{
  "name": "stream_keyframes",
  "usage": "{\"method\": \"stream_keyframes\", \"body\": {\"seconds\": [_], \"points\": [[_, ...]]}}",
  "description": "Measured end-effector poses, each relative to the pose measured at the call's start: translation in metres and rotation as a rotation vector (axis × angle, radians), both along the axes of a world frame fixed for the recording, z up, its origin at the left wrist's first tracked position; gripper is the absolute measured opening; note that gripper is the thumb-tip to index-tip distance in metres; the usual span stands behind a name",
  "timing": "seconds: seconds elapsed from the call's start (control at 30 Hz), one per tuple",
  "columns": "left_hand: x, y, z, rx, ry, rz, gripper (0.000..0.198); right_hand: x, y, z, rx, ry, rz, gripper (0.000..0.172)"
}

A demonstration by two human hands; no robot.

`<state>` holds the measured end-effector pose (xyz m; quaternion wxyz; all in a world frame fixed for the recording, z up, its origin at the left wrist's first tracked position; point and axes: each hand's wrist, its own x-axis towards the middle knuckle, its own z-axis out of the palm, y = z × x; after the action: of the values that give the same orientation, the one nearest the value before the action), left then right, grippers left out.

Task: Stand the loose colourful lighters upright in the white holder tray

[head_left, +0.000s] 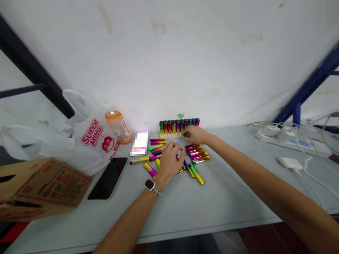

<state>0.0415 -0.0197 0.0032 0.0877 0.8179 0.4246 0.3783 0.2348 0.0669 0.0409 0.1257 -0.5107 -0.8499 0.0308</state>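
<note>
- So the standing lighters (169, 127) (pretty sure that's what they were) sat upright in a pale tray (166, 136) by the back edge of the surface (233, 190), roughly midway along it.
- The right hand (196, 134) had its fingers bent at the tray's right end; couldn't tell if it was pinching one.
- The left hand (173, 158) was curled over the loose lighters (197, 174), which lay between the tray and the front edge. Fingertips were partly hidden, so no idea if it had hold of anything.
- My worry: the right fingers were so close to that packed row that a bump could've tipped one over or shoved the tray, imo.
- Also, the loose ones lay bunched at odd angles, so a dragging left palm could've scattered a few.
- Count time: I got ten uprights in front, maybe more hidden behind.
- Loose ones: eighteen-ish, but the left hand covered some, so don't quote me.
- Singles: one bottle (118, 127), one plastic bag (91, 148), one cardboard box (53, 187) near the left edge, one black phone (108, 179), one blurred-out card (140, 143), one power strip (293, 140) near the right edge, one white charger (290, 163), one watch (150, 185).
</note>
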Motion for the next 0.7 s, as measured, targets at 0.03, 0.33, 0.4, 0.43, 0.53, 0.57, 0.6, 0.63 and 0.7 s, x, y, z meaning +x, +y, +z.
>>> {"method": "stream_keyframes", "body": {"seconds": [0.03,0.33,0.4,0.43,0.53,0.57,0.6,0.63,0.7], "points": [[0.000,0.000,0.000,0.000,-0.012,0.003,0.010,-0.001,-0.003,-0.003,0.046,0.128,0.005,0.016],[-0.003,-0.001,0.004,0.006,-0.134,-0.007,0.010,-0.046,-0.060,-0.021,-0.321,1.583,-0.033,0.034],[-0.004,-0.002,0.005,-0.003,-0.149,-0.007,0.011,-0.052,-0.071,-0.022,-0.415,1.670,-0.059,0.038],[-0.004,-0.002,0.005,-0.008,-0.156,-0.006,0.011,-0.053,-0.075,-0.022,-0.474,1.693,-0.067,0.039],[-0.004,-0.001,0.004,-0.025,-0.171,0.002,0.013,-0.052,-0.083,-0.025,-0.621,1.714,-0.115,0.046],[-0.005,-0.001,0.003,-0.030,-0.173,0.006,0.013,-0.052,-0.083,-0.026,-0.631,1.712,-0.145,0.050],[-0.005,-0.001,0.002,-0.033,-0.175,0.009,0.014,-0.053,-0.084,-0.027,-0.615,1.709,-0.183,0.052],[-0.005,0.000,0.001,-0.035,-0.176,0.010,0.015,-0.054,-0.084,-0.027,-0.576,1.704,-0.228,0.054],[-0.005,0.000,0.000,-0.041,-0.175,0.005,0.016,-0.056,-0.083,-0.028,-0.483,1.690,-0.309,0.053]]}}
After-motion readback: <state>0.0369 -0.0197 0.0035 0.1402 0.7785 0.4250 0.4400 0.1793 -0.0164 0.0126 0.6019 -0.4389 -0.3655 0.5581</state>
